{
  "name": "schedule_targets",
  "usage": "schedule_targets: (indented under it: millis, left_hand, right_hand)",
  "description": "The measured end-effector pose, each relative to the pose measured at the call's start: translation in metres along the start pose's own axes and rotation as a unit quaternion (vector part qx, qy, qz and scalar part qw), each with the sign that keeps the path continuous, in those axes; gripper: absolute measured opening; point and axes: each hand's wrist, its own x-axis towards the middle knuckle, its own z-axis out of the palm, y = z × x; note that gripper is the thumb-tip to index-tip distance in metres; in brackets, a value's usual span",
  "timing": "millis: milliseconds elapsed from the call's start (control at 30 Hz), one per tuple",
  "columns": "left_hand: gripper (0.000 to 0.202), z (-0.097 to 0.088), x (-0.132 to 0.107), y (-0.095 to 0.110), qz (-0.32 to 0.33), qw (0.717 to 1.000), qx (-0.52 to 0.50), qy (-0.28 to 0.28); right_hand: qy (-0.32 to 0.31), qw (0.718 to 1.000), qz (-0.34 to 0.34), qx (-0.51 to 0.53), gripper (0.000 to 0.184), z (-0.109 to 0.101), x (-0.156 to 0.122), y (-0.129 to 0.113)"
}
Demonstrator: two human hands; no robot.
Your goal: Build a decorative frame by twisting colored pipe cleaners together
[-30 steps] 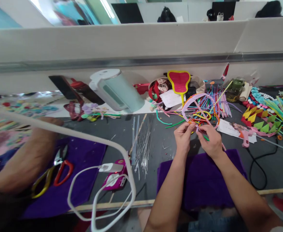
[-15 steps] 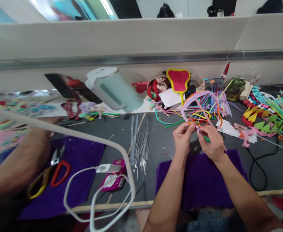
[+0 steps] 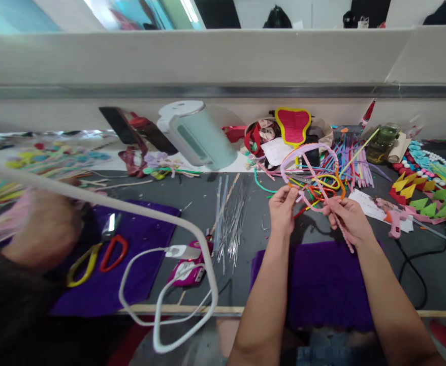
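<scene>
My left hand (image 3: 283, 206) pinches the left end of a lavender and orange fuzzy headband (image 3: 285, 170), which arches up away from me above the table. A twisted pink pipe cleaner (image 3: 312, 173) runs across the inside of the arch and down to my right hand (image 3: 349, 218). My right fingers are closed on this strand, its tail sticking out below them toward me. Whether they also grip the headband's right end, I cannot tell. Folded purple cloth (image 3: 329, 284) lies under my forearms.
Bundled pipe cleaners (image 3: 362, 162) and a basket (image 3: 324, 129) stand behind my hands. A pink glue gun (image 3: 396, 221) lies right. Left are silver wires (image 3: 235, 223), a magenta box (image 3: 194, 272) with a white cable, a pale blue kettle (image 3: 211, 140), scissors (image 3: 114, 254) and another person's arm (image 3: 42, 229).
My hands have drawn apart, the right one moving right with the pink pipe cleaner, whose tail now shows below it. The view has shifted left. The other person's arm has moved.
</scene>
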Motion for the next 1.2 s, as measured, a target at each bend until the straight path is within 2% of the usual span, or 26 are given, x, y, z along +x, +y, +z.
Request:
schedule_targets:
  millis: [200, 367, 533, 700, 900, 1200]
  left_hand:
    - [0.03, 0.002, -0.003, -0.003, -0.139, 0.985, -0.074, -0.068]
    - [0.031, 0.004, -0.005, -0.006, -0.186, 0.973, -0.113, -0.071]
    - [0.033, 0.006, -0.006, -0.005, -0.18, 0.972, -0.129, -0.082]
    - [0.033, 0.005, -0.005, -0.005, -0.151, 0.98, -0.095, -0.086]
    - [0.032, 0.008, -0.008, -0.004, -0.104, 0.99, -0.058, -0.072]
    - [0.035, 0.011, -0.011, 0.0, -0.128, 0.989, -0.04, -0.062]
  right_hand:
    - [0.072, 0.996, -0.052, 0.015, 0.03, 0.014, 0.0, 0.012]
    - [0.086, 0.992, -0.088, 0.004, 0.028, 0.016, 0.0, 0.013]
    - [0.102, 0.986, -0.125, -0.028, 0.025, 0.019, -0.003, 0.015]
    - [0.11, 0.981, -0.138, -0.086, 0.027, 0.021, -0.006, 0.017]
    - [0.115, 0.978, -0.147, -0.094, 0.027, 0.022, -0.007, 0.016]
    - [0.141, 0.973, -0.156, -0.094, 0.028, 0.022, -0.005, 0.016]
